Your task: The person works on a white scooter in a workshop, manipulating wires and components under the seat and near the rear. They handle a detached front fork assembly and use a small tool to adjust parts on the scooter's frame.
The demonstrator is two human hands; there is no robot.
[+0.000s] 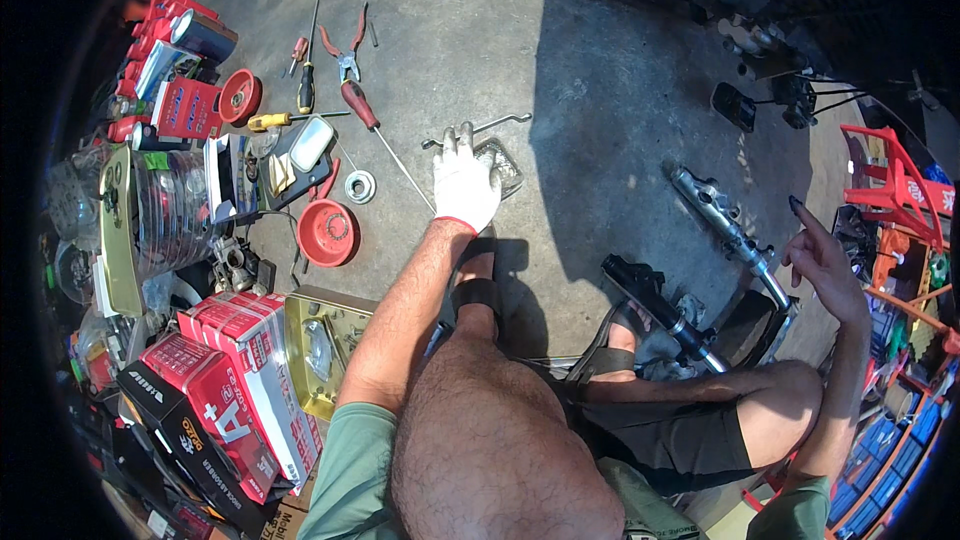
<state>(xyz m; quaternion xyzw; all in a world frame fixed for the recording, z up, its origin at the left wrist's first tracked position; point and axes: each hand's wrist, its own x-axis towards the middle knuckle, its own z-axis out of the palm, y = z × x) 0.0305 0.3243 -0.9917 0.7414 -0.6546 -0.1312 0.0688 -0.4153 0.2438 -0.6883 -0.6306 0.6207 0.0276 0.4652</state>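
My left hand (466,175) wears a white glove with darkened fingertips. It reaches down to the floor, its fingers stretched over the middle of a thin metal wrench (505,123) with bent ends. Beside the glove lies a small squarish dark tray (508,178), partly covered by the hand. My right hand (828,265) is bare and raised at the right, holding nothing, with the index finger extended, its tip blackened, and the other fingers loosely bent. Left of it a silver fork leg (715,210) lies slanted; a black-and-silver tube (655,300) lies nearer my legs.
Left of the glove lie a red-handled screwdriver (362,108), pliers (349,55) and a yellow-handled screwdriver (270,122). Red bowls (326,233), a parts tin (345,315) and boxes (235,340) crowd the left. A red plastic stool (900,185) stands at the right.
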